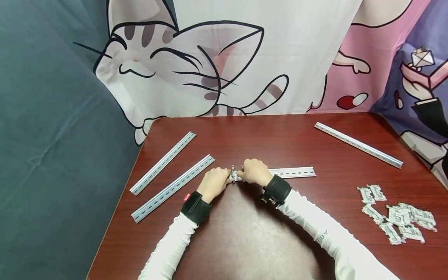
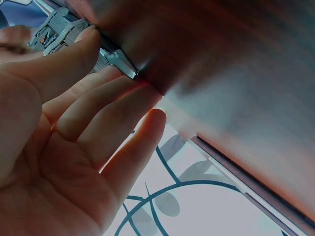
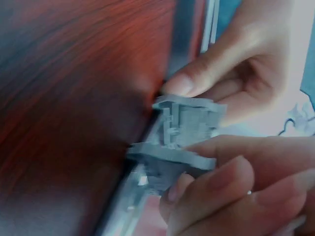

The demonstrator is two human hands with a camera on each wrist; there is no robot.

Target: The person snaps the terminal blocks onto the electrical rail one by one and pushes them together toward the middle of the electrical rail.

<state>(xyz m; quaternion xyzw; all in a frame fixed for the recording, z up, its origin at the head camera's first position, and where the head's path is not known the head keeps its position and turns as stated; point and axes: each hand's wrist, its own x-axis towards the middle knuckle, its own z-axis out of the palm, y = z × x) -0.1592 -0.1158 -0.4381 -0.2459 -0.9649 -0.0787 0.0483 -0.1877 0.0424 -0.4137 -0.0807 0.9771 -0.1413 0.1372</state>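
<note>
A slotted metal DIN rail point(image 1: 294, 172) lies crosswise on the table in front of me. My left hand point(image 1: 215, 182) pinches its left end between thumb point(image 2: 74, 61) and forefinger, the other fingers stretched out beneath. Close by the left thumb, one grey terminal block point(image 3: 192, 115) stands upright across the rail. A second terminal block point(image 3: 170, 158) is beside it, a small gap to the right, and my right hand point(image 1: 256, 172) pinches it between thumb and fingers. In the right wrist view, the right fingertips cover part of this block.
Two more slotted rails point(image 1: 162, 163) point(image 1: 173, 188) lie slanted at the left. Another rail point(image 1: 358, 145) is at the back right. Several loose terminal blocks point(image 1: 399, 214) lie in a pile at the right. Printed curtains hang behind the table's back edge.
</note>
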